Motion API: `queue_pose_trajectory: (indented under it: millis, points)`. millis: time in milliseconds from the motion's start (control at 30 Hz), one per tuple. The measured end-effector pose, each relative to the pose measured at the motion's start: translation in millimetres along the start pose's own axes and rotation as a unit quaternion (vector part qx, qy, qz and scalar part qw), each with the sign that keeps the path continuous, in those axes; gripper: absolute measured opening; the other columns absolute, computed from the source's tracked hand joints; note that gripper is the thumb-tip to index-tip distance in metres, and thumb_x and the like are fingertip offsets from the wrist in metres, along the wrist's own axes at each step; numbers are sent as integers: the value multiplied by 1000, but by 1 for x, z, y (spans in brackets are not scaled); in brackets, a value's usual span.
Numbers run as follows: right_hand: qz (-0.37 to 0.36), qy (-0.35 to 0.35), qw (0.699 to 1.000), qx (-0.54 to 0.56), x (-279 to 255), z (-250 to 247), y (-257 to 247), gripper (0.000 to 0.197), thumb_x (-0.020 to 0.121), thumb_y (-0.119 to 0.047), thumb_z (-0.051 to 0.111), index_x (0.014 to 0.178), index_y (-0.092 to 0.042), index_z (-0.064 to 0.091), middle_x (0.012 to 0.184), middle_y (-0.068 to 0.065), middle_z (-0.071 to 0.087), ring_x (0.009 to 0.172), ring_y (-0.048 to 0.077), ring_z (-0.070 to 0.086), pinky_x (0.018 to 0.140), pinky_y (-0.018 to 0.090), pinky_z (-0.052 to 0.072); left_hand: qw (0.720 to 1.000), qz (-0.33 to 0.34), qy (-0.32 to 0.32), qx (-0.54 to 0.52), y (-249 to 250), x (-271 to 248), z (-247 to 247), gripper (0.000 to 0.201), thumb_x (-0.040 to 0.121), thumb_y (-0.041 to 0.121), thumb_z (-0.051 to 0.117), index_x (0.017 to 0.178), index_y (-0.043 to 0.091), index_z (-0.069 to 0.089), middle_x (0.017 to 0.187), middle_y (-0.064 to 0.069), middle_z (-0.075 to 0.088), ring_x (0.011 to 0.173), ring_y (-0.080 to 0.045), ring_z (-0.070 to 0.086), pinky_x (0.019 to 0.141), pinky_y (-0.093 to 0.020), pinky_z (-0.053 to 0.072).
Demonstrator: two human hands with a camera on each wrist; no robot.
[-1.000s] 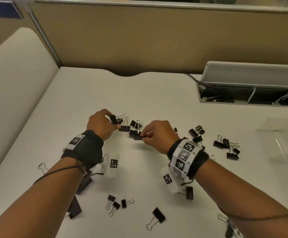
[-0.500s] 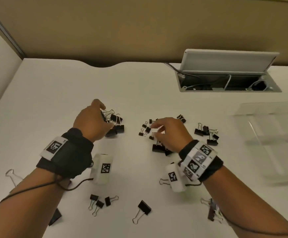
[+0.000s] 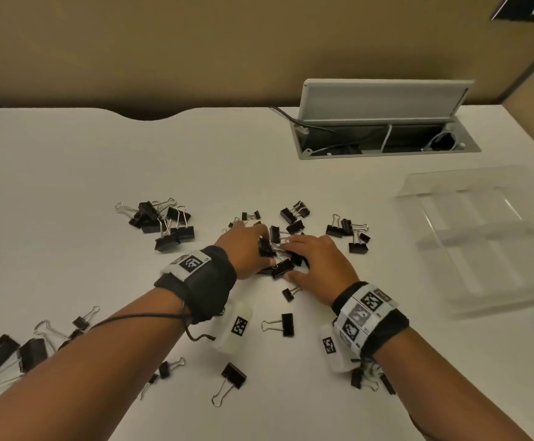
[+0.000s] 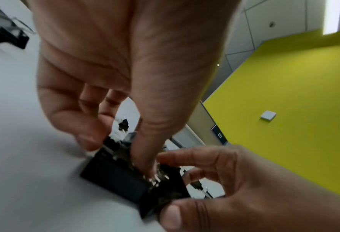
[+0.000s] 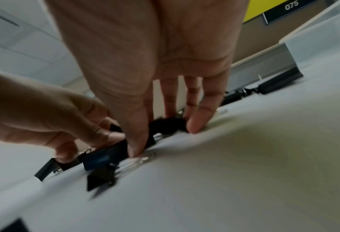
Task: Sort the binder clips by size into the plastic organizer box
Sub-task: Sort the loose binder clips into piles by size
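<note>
Black binder clips of different sizes lie scattered on the white desk (image 3: 68,186). Both hands meet over a clump of medium clips (image 3: 283,268) at the desk's middle. My left hand (image 3: 264,246) curls its fingers and thumb onto the clump's left side; the left wrist view shows it (image 4: 115,149) pinching a black clip (image 4: 115,177). My right hand (image 3: 291,259) closes on the clump from the right, thumb and fingers (image 5: 165,138) on either side of the clips (image 5: 103,158). The clear plastic organizer box (image 3: 488,224) sits to the right, apart from both hands.
A pile of larger clips (image 3: 163,224) lies at the back left and another group (image 3: 348,233) right of the hands. Big clips (image 3: 4,354) sit at the front left, single clips (image 3: 233,377) near my forearms. An open cable hatch (image 3: 383,135) is behind.
My left hand left the pile of larger clips and moved right to join the right hand. The right hand stayed at the middle clump. The head view shifted right and down.
</note>
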State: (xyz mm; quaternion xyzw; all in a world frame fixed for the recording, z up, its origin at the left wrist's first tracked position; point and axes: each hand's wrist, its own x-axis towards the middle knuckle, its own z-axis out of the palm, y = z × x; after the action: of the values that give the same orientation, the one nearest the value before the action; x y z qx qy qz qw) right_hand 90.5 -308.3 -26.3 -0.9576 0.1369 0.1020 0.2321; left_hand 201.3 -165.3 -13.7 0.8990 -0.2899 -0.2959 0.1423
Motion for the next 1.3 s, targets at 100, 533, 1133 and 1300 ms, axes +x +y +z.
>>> queue_pose_trajectory:
  millis: [100, 533, 1133, 1300]
  points:
    - [4, 23, 999, 23, 2, -3, 7, 41, 80, -31, 73, 120, -28, 65, 132, -9, 57, 119, 15, 49, 100, 29, 37, 1000, -3, 12, -2, 3, 1, 3, 45, 83, 39, 70, 120, 23, 51, 122, -13, 42, 97, -29, 56, 82, -31, 49]
    - [64, 125, 977, 163, -19, -44, 28, 40, 84, -3, 60, 120, -21, 63, 89, -5, 68, 67, 9, 65, 75, 26, 57, 906, -41, 96, -410, -45, -40, -38, 44, 76, 9, 78, 110, 19, 52, 109, -5, 66, 96, -24, 69, 83, -33, 56]
    - [-31, -33, 991, -122, 4, -5, -29, 54, 82, -47, 65, 130, -28, 48, 125, -3, 48, 125, 19, 29, 83, 32, 47, 998, 45, 32, 17, -12, -20, 12, 38, 81, 23, 69, 116, 24, 54, 109, -5, 48, 96, -23, 53, 80, -26, 42]
    - [-23, -17, 992, -126, 3, -2, -29, 64, 73, -64, 65, 118, -20, 52, 121, -3, 49, 125, 19, 31, 84, 34, 50, 992, 71, 82, 61, -6, -19, 18, 26, 86, 31, 65, 106, 16, 59, 106, -8, 54, 94, -25, 55, 80, -32, 47]
